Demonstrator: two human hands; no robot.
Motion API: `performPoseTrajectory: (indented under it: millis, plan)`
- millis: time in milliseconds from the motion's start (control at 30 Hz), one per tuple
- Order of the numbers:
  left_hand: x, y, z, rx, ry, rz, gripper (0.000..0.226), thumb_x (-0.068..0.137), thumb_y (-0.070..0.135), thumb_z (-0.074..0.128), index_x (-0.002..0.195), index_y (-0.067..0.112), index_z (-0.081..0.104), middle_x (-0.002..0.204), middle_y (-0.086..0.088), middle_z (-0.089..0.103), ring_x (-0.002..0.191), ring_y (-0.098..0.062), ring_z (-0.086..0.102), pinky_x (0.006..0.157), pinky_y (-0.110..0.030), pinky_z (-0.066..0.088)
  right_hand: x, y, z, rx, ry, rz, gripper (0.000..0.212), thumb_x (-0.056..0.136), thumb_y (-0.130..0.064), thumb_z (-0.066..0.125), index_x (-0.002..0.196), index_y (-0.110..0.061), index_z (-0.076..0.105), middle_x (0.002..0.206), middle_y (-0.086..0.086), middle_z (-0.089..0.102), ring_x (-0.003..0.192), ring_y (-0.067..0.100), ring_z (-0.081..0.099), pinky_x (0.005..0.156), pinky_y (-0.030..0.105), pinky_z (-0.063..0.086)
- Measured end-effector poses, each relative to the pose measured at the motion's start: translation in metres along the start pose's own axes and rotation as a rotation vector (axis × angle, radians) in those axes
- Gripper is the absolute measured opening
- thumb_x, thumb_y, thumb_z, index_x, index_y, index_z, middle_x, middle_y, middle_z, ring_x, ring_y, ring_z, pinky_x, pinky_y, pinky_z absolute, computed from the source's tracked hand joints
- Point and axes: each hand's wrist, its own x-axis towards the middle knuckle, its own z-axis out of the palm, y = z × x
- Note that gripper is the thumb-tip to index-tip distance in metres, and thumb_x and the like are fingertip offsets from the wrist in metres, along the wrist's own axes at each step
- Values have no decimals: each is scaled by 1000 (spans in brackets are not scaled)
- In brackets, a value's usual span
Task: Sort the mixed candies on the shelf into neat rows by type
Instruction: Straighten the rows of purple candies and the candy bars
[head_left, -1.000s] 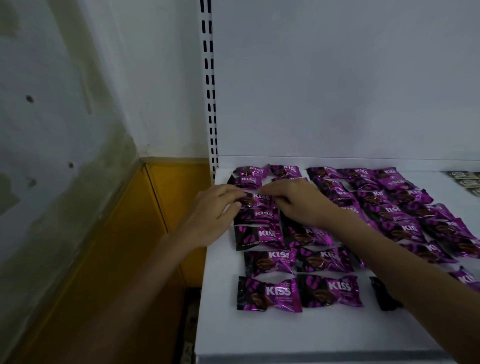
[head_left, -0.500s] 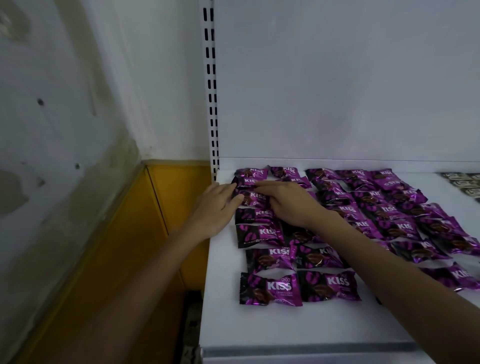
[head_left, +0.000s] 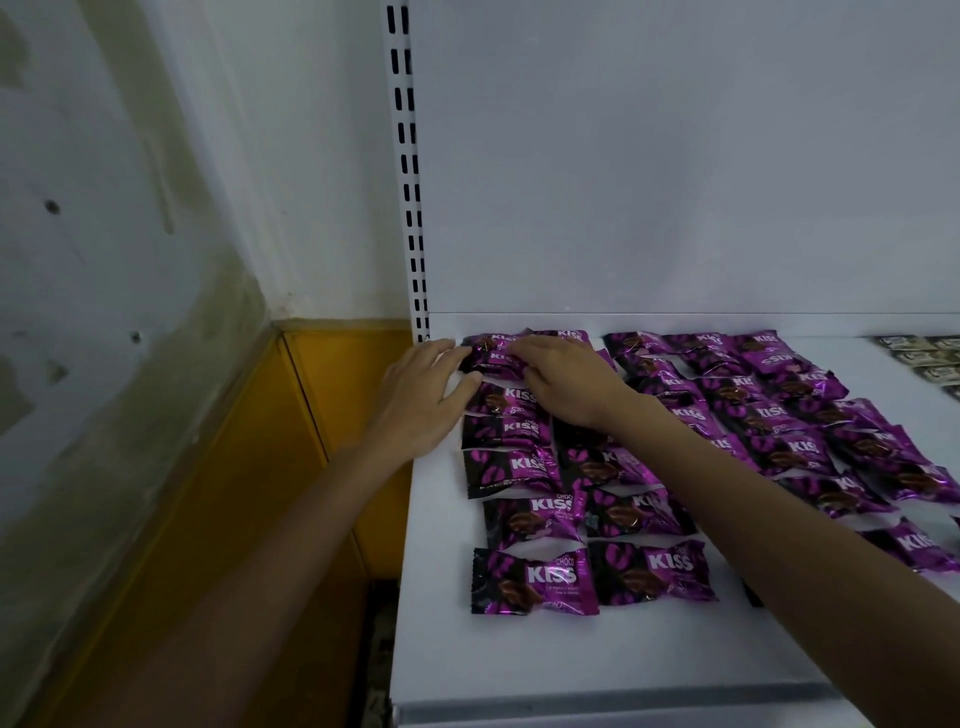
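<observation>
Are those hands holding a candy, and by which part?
The left hand touches the left end of a purple Kiss candy at the back, fingers straight; the right hand lies on its top. Whether it pinches cannot be told.

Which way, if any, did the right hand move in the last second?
Yes: the right hand moved away from the camera, toward the back wall, its fingertips now at the rear candies.

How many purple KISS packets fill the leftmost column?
7 purple foil KISS packets, front to back: first, second, third, fourth, fifth, sixth between left hand and right hand, seventh rearmost. Some may be hidden.
</observation>
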Motion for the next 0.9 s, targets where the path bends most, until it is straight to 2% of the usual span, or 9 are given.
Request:
performPoseTrajectory:
  millis: [100, 200, 333, 467, 567, 633, 700, 767, 900]
  plan:
    - [9, -4, 0, 106, -124, 82, 56, 96, 48, 20, 145, 22, 22, 155, 2, 16, 143, -16, 8, 116, -36, 6, 1, -2, 3, -45, -22, 5, 40, 95, -15, 35, 133, -9, 44, 140, 8, 46, 129, 24, 40, 109, 42, 28]
    - [15, -6, 0, 123, -211, 84, 52, 99, 42, 20, 147, 23, 15, 156, 6, 7, 144, -11, 0, 115, -36, -2, 3, -3, 3, -28, 31, -8, 36, 96, -17, 36, 128, -10, 50, 135, 7, 50, 125, 24, 44, 106, 41, 29]
    - [17, -5, 3, 180, -253, 78, 55, 98, 45, 21, 147, 21, 18, 156, 5, 14, 143, -12, 6, 115, -38, 1, 12, -4, 1, 62, 156, -8, 32, 94, -24, 45, 121, -11, 58, 127, 6, 58, 118, 23, 51, 102, 38, 30]
    - [20, -6, 4, 229, -171, 122, 65, 91, 54, 15, 142, 17, 33, 147, 0, 36, 136, -17, 25, 112, -37, 17, 23, -6, 4, 92, 156, -1, 24, 87, -24, 57, 102, -9, 68, 104, 8, 68, 100, 26, 59, 89, 35, 41]
    - [23, -8, 4, 193, -109, 91, 50, 98, 43, 26, 135, 16, 45, 138, -1, 46, 129, -18, 33, 107, -36, 23, 25, -3, 4, 180, 166, 28, 21, 83, -22, 63, 99, -10, 69, 102, 9, 68, 97, 27, 59, 85, 38, 45]
    - [24, -13, 6, 158, -82, 76, 44, 99, 38, 29, 131, 18, 50, 137, -1, 46, 130, -18, 32, 108, -38, 24, 25, -2, 4, 224, 172, 28, 21, 82, -23, 65, 98, -11, 70, 102, 9, 68, 97, 27, 59, 85, 38, 46]
    - [23, -16, 7, 130, -79, 92, 47, 97, 42, 26, 130, 21, 52, 140, 0, 42, 133, -18, 30, 110, -40, 23, 25, -1, 4, 250, 182, 29, 20, 82, -23, 66, 98, -12, 70, 102, 8, 69, 97, 26, 60, 86, 37, 46]
    - [23, -16, 6, 104, -104, 96, 50, 96, 43, 24, 132, 20, 49, 141, 1, 41, 132, -17, 33, 109, -38, 23, 27, 0, 4, 256, 180, 41, 20, 82, -24, 65, 99, -13, 70, 103, 7, 70, 98, 26, 60, 87, 39, 46]
    - [21, -15, 4, 45, -132, 109, 44, 99, 33, 33, 136, 12, 42, 145, -2, 39, 134, -17, 32, 109, -33, 21, 27, 1, 6, 206, 182, 11, 21, 82, -25, 65, 100, -14, 70, 104, 6, 69, 100, 26, 58, 86, 41, 47]
